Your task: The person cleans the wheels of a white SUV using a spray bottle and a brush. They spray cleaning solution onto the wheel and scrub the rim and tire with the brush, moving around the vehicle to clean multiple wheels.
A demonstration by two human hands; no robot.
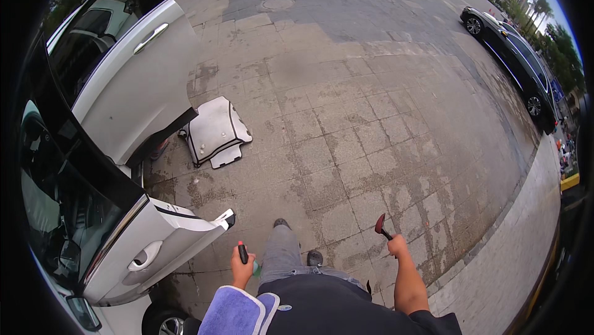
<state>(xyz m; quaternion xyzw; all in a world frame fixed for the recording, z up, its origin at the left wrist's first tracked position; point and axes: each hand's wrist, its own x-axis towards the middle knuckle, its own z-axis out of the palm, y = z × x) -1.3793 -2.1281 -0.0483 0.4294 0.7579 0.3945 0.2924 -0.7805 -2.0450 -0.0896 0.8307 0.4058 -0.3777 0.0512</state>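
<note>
My left hand (240, 270) grips a spray bottle (243, 252) by its black head with a red nozzle; part of a greenish body shows beside the fingers. Over my left arm hangs a purple microfiber towel (232, 312) with pale edging. Out to the right, my right hand (397, 245) is closed around the dark handle of a brush (380, 224) with a reddish-brown head; its bristles cannot be made out. Closest to my left hand is the open front door (171, 246) of a white car, apart from the hand.
The car's rear door (125, 89) also stands open. Light-coloured car floor mats (213, 128) with dark edging lie on the damp paving (325, 149) beside it. What seems a person's foot (160, 148) shows below that door. A black car (510, 61) is parked at far right.
</note>
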